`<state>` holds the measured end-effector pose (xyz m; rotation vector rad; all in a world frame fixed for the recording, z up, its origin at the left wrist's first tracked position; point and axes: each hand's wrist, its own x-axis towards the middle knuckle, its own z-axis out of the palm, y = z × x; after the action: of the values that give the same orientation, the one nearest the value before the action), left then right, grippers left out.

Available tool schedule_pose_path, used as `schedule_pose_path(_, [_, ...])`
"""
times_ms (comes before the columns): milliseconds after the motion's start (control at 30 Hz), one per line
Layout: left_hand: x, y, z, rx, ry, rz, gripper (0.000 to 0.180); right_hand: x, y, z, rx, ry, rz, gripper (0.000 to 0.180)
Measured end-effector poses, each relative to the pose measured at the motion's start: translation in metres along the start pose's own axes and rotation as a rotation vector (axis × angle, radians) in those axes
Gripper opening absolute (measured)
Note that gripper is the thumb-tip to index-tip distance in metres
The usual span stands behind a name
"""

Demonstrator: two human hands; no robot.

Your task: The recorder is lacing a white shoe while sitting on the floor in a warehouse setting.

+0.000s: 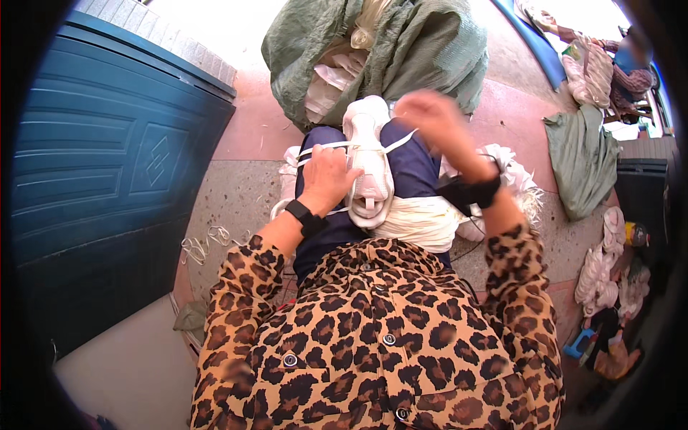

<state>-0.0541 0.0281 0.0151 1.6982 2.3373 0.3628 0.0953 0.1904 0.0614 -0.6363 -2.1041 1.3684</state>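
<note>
A white sneaker [370, 179] lies lengthwise on my lap, its heel toward me. White lace [401, 142] runs across it and sticks out on both sides. My left hand [327, 175] is closed on the shoe's left side, fingers curled at the lace and thumb against the upper. To the right of the toe, my right hand [433, 122] is lifted and smeared by motion; whether it holds a lace end cannot be made out. A thick bundle of cream laces [419, 223] lies over my right thigh.
A large green woven sack [437, 61] with pale items stands ahead. White shoes and laces [512, 175] lie at my right. Blue door panels [100, 143] are on the left. Loose lace [208, 244] lies on the floor. Another person [631, 79] sits at the far right, near a green sack [584, 161].
</note>
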Motion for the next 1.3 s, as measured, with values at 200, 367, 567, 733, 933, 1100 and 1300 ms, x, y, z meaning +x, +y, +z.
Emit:
schedule_pose_path(200, [-0.006, -0.006, 0.012, -0.041, 0.073, -0.031, 0.024, -0.026, 0.032, 0.095, -0.357, -0.263, 0.319, 0.019])
schedule_pose_path(367, [-0.003, -0.013, 0.013, -0.151, -0.114, -0.128, 0.019, -0.035, 0.037, 0.107, -0.541, -0.190, 0.155, 0.017])
schedule_pose_path(567, [-0.003, -0.015, 0.019, -0.174, -0.057, -0.097, 0.019, -0.027, 0.037, 0.112, -0.698, -0.323, -0.010, 0.011])
schedule_pose_path(733, [0.006, -0.018, 0.012, -0.216, -0.163, -0.115, 0.020, -0.022, 0.039, 0.115, -0.724, -0.321, -0.135, 0.011])
schedule_pose_path(933, [0.034, -0.049, 0.017, -0.317, 0.218, 0.034, 0.032, -0.026, 0.048, 0.130, -0.643, -0.234, 0.051, 0.014])
schedule_pose_path(1100, [0.053, -0.040, 0.000, -0.306, -0.268, 0.014, 0.042, -0.014, 0.048, 0.128, -0.611, -0.446, 0.120, 0.017])
schedule_pose_path(1300, [0.055, -0.037, -0.008, -0.541, -0.201, 0.009, 0.041, -0.007, 0.036, 0.104, -0.249, -0.626, 0.606, 0.016])
